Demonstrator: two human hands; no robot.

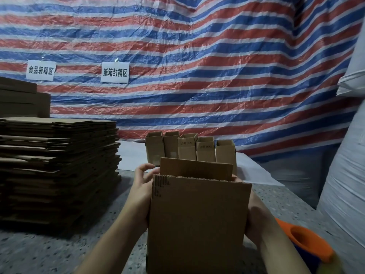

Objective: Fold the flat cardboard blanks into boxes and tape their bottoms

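A brown cardboard box (197, 218) stands opened up in front of me, its near flap and far flap both upright. My left hand (141, 191) grips its left side, thumb and fingers curled near the far flap. On the box's right side my right hand (256, 220) holds the wall, mostly hidden behind the cardboard. A tall stack of flat cardboard blanks (57, 167) sits on the left of the table. Several folded small boxes (189, 149) stand in a row behind the held box.
An orange tape dispenser (308, 242) lies at the lower right on the speckled table (49, 252). A striped tarp (197, 66) with two paper signs hangs behind. White sacks (347, 175) rise at the right. A white sheet (254, 171) lies under the boxes.
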